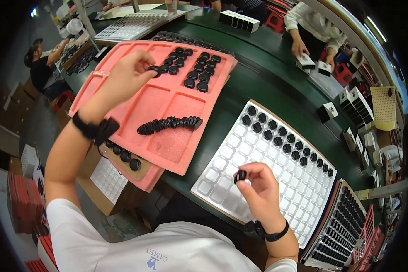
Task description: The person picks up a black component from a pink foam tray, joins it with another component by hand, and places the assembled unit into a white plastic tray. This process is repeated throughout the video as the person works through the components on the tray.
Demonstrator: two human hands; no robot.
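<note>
Left hand: The left hand [130, 72] is up over the big pink foam tray [122, 93]. Its fingertips are pinched shut on a small round black cap [154, 70], right at the edge of a bunch of the same caps.

Right hand: The right hand [259, 188] is low, over the near side of the white plastic tray with many little square cups [222, 179]. Its thumb and fingers are pinched shut on another small black round cap [240, 176].

Caps on the pink tray: A bunch of black caps [196, 70] lies flat in neat rows at the far end. A row of black caps leaning on each other like a fallen stack [170, 123] lies in the middle pocket.

White tray: Black caps sitting in the cups [283, 138] fill the far rows. The near cups have none in them.

Surface: Both trays sit on a dark green surface [254, 86]. The pink tray sticks out over the near edge.

How the caps feel, I think: They look tiny, light and hard, with smooth shiny sides, so they could slip. A soft pinch on the round rim with thumb and one finger looks best. They do not look easy to break.

Other things: A full tray of black caps [344, 226] sits at the far right. A person in a white top [310, 27] holds small black and white boxes [306, 61] across the surface.
</note>
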